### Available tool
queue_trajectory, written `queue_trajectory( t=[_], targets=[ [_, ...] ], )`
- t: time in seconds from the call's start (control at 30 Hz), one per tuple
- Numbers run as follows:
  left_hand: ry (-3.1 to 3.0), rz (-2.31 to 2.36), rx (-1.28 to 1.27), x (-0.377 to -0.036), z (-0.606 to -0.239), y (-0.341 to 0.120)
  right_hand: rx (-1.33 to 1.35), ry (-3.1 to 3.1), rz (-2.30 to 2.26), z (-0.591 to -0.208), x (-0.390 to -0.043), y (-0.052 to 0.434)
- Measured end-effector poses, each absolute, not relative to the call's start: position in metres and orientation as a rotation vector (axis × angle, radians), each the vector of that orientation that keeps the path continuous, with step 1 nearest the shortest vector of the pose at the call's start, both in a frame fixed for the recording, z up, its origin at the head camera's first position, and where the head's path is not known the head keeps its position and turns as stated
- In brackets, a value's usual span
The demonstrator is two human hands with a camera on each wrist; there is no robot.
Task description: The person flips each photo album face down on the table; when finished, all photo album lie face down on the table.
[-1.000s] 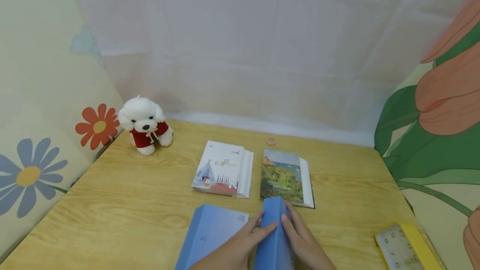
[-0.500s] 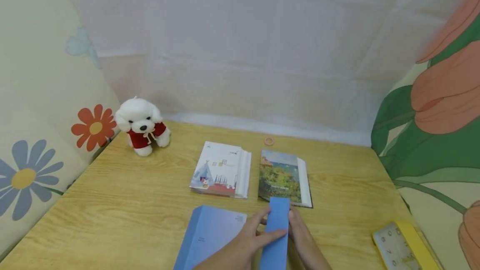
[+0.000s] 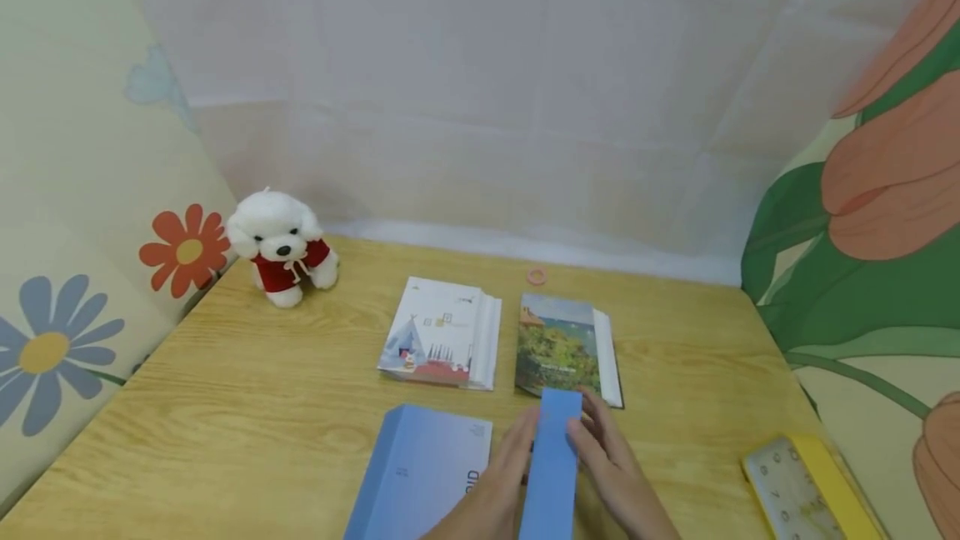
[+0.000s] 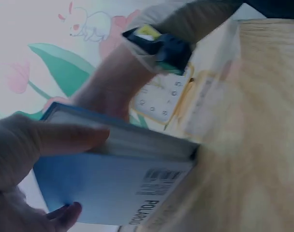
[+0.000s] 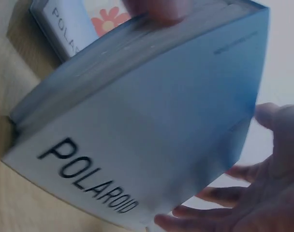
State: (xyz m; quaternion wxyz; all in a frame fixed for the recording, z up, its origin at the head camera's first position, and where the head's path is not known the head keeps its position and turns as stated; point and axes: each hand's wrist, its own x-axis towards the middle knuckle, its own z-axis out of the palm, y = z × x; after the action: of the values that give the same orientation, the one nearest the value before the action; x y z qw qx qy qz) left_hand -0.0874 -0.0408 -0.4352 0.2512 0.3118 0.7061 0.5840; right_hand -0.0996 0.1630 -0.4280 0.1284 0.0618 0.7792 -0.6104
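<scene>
A thick blue photo album [image 3: 553, 465] stands on edge in the head view, its narrow spine turned up toward me. My left hand [image 3: 498, 473] grips it from the left; in the left wrist view the thumb [image 4: 74, 138] lies over the page edges and a fingertip shows at the cover. On the other side is my right hand [image 3: 617, 473], its thumb at the spine's edge. The right wrist view shows its fingers [image 5: 219, 195] loosely extended along the album's edge, below the printed word POLAROID. A second blue album [image 3: 427, 465] lies flat to the left.
Behind lie a white album [image 3: 435, 332] with a tent picture and a landscape-covered album [image 3: 558, 344]. A pink ring [image 3: 536, 276] is farther back. A plush dog [image 3: 279, 248] sits at back left, and a yellow clock [image 3: 813, 486] stands at the right edge of the wooden table [image 3: 225, 407].
The held album has turned until its spine faces me squarely. My left thumb has drawn back from across the spine, while my right thumb has come onto its edge.
</scene>
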Motion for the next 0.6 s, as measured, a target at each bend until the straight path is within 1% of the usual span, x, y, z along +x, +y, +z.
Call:
queue_trajectory(
  t=[0.1, 0.27, 0.37, 0.47, 0.6],
  targets=[
    [1.880, 1.648, 0.697, -0.086, -0.443, -0.037, 0.191, 2.374, -1.719, -0.426, -0.100, 0.162],
    [1.607, 1.771, 0.601, -0.072, -0.457, -0.027, 0.215, 2.432, -1.697, -0.427, -0.101, 0.163],
    [1.475, 1.793, 0.535, -0.062, -0.458, -0.023, 0.219, 2.413, -1.729, -0.427, -0.101, 0.164],
    [1.506, 1.773, 0.544, -0.063, -0.459, -0.021, 0.224, 2.388, -1.749, -0.427, -0.100, 0.167],
    [1.854, 1.581, 0.659, -0.074, -0.460, -0.023, 0.214, 2.350, -1.762, -0.429, -0.099, 0.177]
  ],
)
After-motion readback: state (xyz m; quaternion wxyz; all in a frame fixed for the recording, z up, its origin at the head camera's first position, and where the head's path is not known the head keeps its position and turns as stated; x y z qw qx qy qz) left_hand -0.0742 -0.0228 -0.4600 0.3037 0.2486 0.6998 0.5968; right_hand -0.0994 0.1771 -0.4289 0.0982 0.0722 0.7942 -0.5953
